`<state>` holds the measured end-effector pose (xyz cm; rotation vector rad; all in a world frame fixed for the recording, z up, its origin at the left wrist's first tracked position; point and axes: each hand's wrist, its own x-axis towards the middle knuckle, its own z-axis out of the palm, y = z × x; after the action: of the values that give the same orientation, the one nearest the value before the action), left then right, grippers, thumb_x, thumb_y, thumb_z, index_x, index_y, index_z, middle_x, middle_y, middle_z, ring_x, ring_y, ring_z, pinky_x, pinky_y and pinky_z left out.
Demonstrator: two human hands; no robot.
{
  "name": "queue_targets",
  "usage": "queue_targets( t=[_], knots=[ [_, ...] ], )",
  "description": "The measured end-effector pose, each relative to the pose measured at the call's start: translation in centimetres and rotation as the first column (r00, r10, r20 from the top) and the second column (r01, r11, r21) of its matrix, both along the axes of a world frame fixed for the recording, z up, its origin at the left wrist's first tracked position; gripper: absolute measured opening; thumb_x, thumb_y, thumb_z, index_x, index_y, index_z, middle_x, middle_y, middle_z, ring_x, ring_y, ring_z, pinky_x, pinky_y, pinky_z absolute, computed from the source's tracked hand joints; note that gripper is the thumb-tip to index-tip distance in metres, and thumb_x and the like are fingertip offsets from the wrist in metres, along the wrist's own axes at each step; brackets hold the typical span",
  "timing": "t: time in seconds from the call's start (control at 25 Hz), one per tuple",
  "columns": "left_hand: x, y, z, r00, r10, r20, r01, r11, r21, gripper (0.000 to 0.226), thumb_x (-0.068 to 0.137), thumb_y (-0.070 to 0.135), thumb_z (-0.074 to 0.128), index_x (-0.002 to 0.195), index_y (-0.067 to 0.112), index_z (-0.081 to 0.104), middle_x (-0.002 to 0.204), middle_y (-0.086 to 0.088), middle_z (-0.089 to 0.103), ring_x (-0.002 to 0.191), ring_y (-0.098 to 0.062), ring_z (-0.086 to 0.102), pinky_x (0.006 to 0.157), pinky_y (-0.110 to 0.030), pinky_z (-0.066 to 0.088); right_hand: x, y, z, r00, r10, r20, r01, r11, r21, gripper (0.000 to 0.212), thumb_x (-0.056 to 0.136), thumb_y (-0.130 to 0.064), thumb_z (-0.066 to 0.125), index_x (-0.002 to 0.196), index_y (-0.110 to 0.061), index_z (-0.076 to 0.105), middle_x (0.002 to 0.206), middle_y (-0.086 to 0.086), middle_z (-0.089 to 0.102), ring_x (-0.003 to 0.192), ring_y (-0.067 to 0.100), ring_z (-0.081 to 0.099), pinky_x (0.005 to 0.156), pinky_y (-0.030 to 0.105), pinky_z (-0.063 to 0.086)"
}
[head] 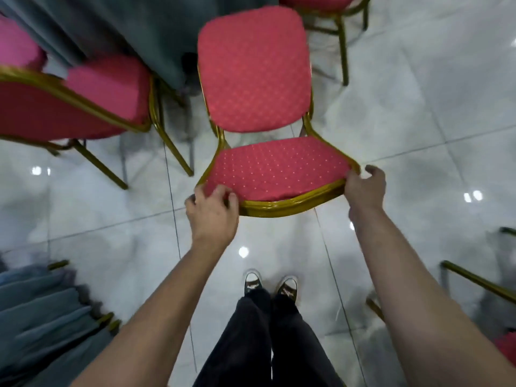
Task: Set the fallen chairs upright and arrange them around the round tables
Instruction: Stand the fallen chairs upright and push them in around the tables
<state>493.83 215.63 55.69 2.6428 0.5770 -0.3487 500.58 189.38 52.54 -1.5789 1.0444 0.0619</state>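
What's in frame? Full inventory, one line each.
held chair: 1, red dotted padding, gold frame, centre, upright, facing the table
other chairs: at least 3 in part, red or pink, gold frames, left, top left and top right
tablecloth: 1, grey-blue, top left
draped cloth: grey-blue, bottom left
chair frame: gold, partial, right edge
floor: white glossy tiles
left hand: grips backrest top, left corner
right hand: grips right corner
legs, sneakers: black trousers, bottom centre
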Motion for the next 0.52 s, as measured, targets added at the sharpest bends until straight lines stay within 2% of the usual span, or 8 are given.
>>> queue_targets(
  t=[0.04,0.12,0.16,0.24,0.32,0.4,0.44,0.52],
  knots=[
    [0.3,-1.3,1.5,0.987,-0.153,0.051,0.151,0.988,0.025,0.037,0.102,0.045,0.04,0.126,0.029,0.063,0.146,-0.012,0.047,0.142,-0.035,0.03,0.119,-0.047,0.019,0.5,0.9,1.6,0.989,-0.141,0.04,0.129,0.968,0.215,0.048,0.09,-0.011,0.065,0.135,-0.01,0.048,0.129,0.015,0.059,0.114,0.024,0.061,0.098,0.036,0.053],
    [1.5,-3.1,3.2,0.928,-0.364,0.083,0.363,0.931,0.026,0.047,0.102,0.055,0.031,0.136,0.034,0.055,0.146,-0.003,0.048,0.142,-0.031,0.034,0.123,-0.05,0.013,1.8,2.4,4.6,0.92,-0.391,0.012,0.295,0.716,0.633,0.036,0.092,-0.001,0.06,0.128,-0.007,0.055,0.114,0.016,0.066,0.106,0.028,0.065,0.082,0.037,0.059],
    [2.4,-3.4,3.8,0.909,-0.409,0.083,0.407,0.912,0.042,0.049,0.102,0.057,0.028,0.139,0.036,0.051,0.143,0.0,0.05,0.138,-0.027,0.038,0.123,-0.05,0.014,2.5,2.9,6.0,0.903,-0.429,-0.002,0.296,0.619,0.727,0.032,0.094,-0.001,0.057,0.126,-0.005,0.059,0.108,0.015,0.068,0.1,0.028,0.067,0.078,0.036,0.059],
    [4.2,-2.9,4.4,0.896,-0.434,0.099,0.427,0.9,0.084,0.05,0.102,0.06,0.024,0.14,0.038,0.047,0.137,0.004,0.052,0.13,-0.023,0.043,0.12,-0.047,0.02,3.8,3.6,7.6,0.92,-0.391,0.026,0.234,0.603,0.762,0.03,0.095,0.001,0.055,0.124,-0.003,0.06,0.11,0.016,0.069,0.096,0.027,0.068,0.084,0.038,0.058],
    [5.7,-1.6,4.5,0.888,-0.43,0.16,0.425,0.903,0.07,0.054,0.1,0.065,0.02,0.139,0.038,0.047,0.132,0.006,0.052,0.125,-0.02,0.045,0.115,-0.044,0.026,5.3,4.3,8.6,0.964,-0.243,0.112,0.123,0.775,0.62,0.031,0.091,0.003,0.059,0.121,-0.005,0.061,0.119,0.017,0.068,0.101,0.025,0.067,0.097,0.039,0.054],
    [7.9,0.0,4.5,0.877,-0.398,0.271,0.398,0.916,0.058,0.058,0.099,0.07,0.02,0.136,0.035,0.047,0.129,0.006,0.052,0.125,-0.02,0.044,0.116,-0.044,0.028,6.9,5.2,9.0,0.983,0.076,0.165,-0.115,0.964,0.241,0.044,0.091,-0.007,0.063,0.134,-0.008,0.053,0.129,0.013,0.064,0.116,0.025,0.061,0.106,0.04,0.047],
    [9.2,1.0,4.5,0.876,-0.37,0.31,0.37,0.927,0.06,0.06,0.098,0.072,0.021,0.136,0.034,0.047,0.129,0.006,0.052,0.127,-0.02,0.042,0.119,-0.045,0.027,7.7,5.7,9.0,0.959,0.224,0.172,-0.238,0.969,0.063,0.053,0.095,-0.016,0.062,0.144,-0.008,0.043,0.137,0.013,0.058,0.125,0.027,0.056,0.11,0.042,0.043],
    [11.6,2.7,4.5,0.892,-0.337,0.3,0.33,0.941,0.077,0.065,0.093,0.079,0.022,0.135,0.037,0.047,0.131,0.005,0.051,0.129,-0.021,0.041,0.12,-0.045,0.025,9.5,6.3,9.0,0.903,0.42,0.094,-0.4,0.899,-0.176,0.069,0.101,-0.034,0.051,0.157,-0.007,0.019,0.158,0.018,0.033,0.144,0.033,0.034,0.118,0.046,0.031]
  ],
)
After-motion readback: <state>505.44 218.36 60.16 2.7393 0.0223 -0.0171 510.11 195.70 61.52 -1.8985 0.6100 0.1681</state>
